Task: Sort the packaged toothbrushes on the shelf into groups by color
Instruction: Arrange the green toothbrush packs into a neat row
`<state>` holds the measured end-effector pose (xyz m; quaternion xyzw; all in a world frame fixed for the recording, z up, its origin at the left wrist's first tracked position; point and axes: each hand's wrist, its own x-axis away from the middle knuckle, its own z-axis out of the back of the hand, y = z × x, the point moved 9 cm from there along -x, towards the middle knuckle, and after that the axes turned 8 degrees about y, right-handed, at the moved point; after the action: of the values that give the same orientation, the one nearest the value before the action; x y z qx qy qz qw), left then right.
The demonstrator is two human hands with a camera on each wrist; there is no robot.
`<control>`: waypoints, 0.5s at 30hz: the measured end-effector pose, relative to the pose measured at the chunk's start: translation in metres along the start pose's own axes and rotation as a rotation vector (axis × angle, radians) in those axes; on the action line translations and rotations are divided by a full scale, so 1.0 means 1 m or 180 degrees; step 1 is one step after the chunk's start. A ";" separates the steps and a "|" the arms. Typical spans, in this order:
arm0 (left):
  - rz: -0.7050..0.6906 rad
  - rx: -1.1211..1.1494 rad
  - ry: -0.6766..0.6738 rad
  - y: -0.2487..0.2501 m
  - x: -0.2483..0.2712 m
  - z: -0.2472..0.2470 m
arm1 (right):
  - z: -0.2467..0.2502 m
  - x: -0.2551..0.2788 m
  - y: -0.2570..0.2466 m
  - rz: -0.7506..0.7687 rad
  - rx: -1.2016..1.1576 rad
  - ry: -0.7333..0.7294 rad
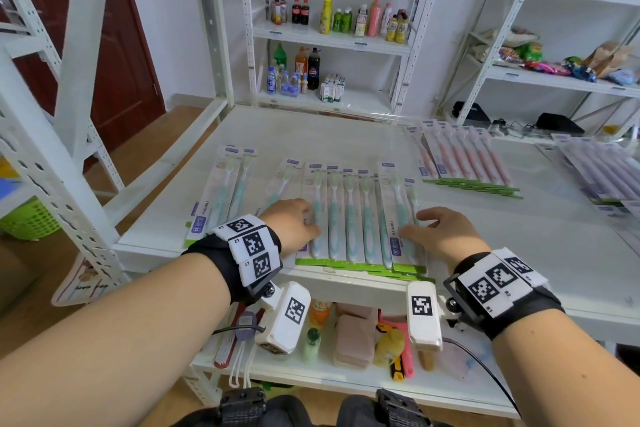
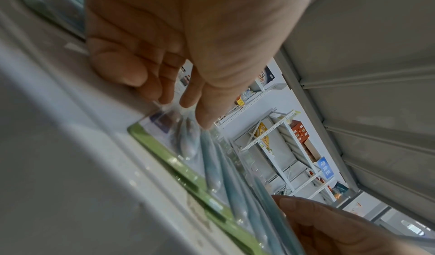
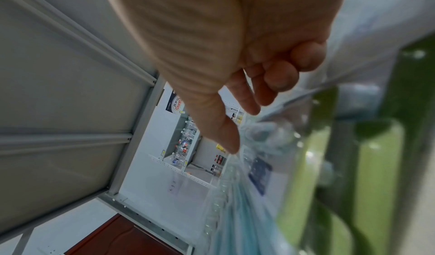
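Both hands flank a fanned row of teal toothbrushes [image 1: 349,218] in glossy clear blister packs on the flat white shelf [image 1: 346,135], left hand [image 1: 294,222] and right hand [image 1: 440,232] resting relaxed fingers on its outer packs, gripping nothing.

Both hands [image 1: 367,229] flanking teal toothbrush packs [image 1: 349,218], white shelf [image 1: 311,135]

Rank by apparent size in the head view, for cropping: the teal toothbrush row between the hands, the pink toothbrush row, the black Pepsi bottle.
1. teal toothbrush row, though nearest the camera
2. pink toothbrush row
3. black Pepsi bottle, farthest away
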<state>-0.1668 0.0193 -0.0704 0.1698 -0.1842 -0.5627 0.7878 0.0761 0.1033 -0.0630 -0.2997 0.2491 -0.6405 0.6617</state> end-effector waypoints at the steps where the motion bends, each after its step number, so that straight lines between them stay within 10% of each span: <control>1: 0.0036 0.0075 0.0066 -0.002 0.000 0.005 | 0.004 0.000 -0.004 0.0037 0.0005 0.0049; 15: 0.0928 0.0313 0.1042 -0.121 0.024 0.090 | -0.091 0.038 -0.145 0.0895 0.0066 -0.0901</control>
<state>-0.3023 -0.0464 -0.0465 0.2686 -0.1038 -0.3982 0.8709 -0.0882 0.0587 -0.0209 -0.3422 0.1864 -0.4958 0.7761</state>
